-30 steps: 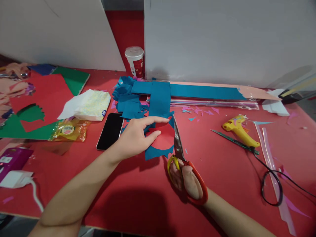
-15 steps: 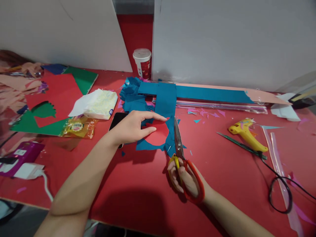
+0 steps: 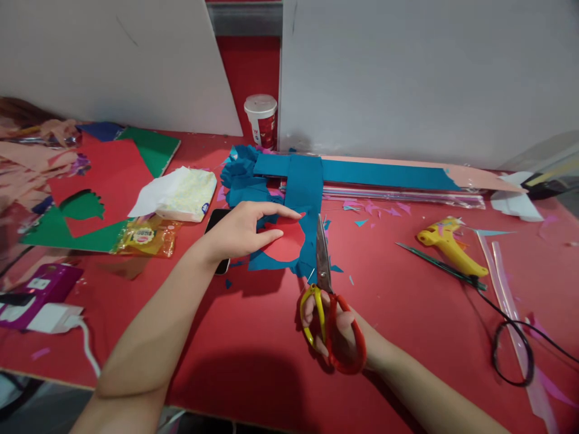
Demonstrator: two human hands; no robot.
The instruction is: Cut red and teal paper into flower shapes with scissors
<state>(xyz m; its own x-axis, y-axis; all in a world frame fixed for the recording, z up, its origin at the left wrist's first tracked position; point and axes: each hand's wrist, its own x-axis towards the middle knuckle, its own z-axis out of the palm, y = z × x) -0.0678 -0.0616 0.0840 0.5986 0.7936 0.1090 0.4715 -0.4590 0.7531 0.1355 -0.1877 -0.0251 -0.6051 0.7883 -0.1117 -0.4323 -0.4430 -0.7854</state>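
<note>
My left hand (image 3: 246, 232) rests on a rounded piece of red paper (image 3: 289, 242), its thumb and index finger stretched out and apart. Under the red piece lies blue paper (image 3: 266, 260) with cut edges. In my right hand (image 3: 339, 325) is a pair of scissors (image 3: 324, 265) with one yellow and one red handle loop. Its blades look closed together and point away from me, just right of the blue paper. The other fingers of my left hand are hidden behind its back.
Blue strips (image 3: 384, 173) lie at the back near a paper cup (image 3: 261, 120). A yellow glue gun (image 3: 452, 247) and a dark green pen-like tool (image 3: 434, 262) lie right. A phone (image 3: 221, 265), tissue pack (image 3: 190, 194), orange wrapper (image 3: 147, 236) and purple device (image 3: 49, 289) are left.
My right hand has shifted slightly left with the scissors. My left hand stays on the red paper, almost unmoved. The view has tilted a little.
</note>
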